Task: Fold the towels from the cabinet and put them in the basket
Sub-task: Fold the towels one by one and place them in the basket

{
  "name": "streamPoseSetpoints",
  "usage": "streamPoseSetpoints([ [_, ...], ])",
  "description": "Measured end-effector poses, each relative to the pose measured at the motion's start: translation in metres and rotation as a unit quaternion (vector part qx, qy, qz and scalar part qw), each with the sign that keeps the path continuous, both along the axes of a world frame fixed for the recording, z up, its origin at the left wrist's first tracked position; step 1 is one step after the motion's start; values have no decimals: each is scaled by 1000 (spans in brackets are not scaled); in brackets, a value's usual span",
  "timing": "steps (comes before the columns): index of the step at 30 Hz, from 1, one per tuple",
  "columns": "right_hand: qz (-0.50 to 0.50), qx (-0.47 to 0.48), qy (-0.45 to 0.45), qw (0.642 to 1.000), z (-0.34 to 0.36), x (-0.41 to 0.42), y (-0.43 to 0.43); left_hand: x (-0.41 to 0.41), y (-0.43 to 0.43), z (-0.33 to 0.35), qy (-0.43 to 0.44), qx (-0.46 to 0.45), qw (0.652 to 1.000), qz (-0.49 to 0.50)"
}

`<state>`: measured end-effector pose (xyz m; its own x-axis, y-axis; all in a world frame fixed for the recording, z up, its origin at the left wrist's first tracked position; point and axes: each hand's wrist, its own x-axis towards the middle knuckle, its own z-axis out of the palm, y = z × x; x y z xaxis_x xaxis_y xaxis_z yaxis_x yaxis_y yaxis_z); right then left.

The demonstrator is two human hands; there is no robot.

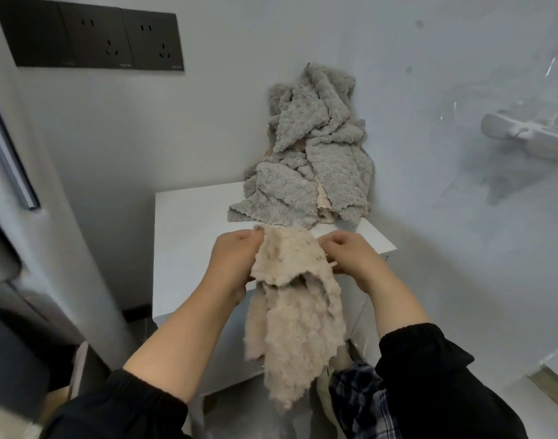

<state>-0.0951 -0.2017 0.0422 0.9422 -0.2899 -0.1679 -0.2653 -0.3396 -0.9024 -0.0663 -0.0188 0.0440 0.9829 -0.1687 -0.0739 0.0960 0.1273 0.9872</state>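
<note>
Gripping a beige towel (pixel 295 312) by its top edge, left hand (pixel 233 264) and right hand (pixel 353 258) fingers pinched, grey towels (pixel 306 153) heaped behind

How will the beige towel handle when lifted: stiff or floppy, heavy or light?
Probably floppy: the beige towel hangs limp below the grip. Likely light: the left hand and right hand hold it by its top edge alone.

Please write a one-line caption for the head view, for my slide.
The left hand and right hand hold a beige towel at a white cabinet; grey towels lie heaped on it.
</note>
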Motion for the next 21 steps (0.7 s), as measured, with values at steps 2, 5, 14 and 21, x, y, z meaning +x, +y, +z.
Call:
streamPoseSetpoints([
  [2,-5,26,-68,997,3,0,0,5,3,2,79,-62,995,7],
  [5,121,147,-71,979,12,-3,1,15,7,3,152,-106,983,17],
  [14,233,-89,-25,968,-13,12,7,29,9,9,262,-274,924,-47],
  [21,93,-22,-100,990,-7,23,1,40,22,6,261,-237,935,-17],
])
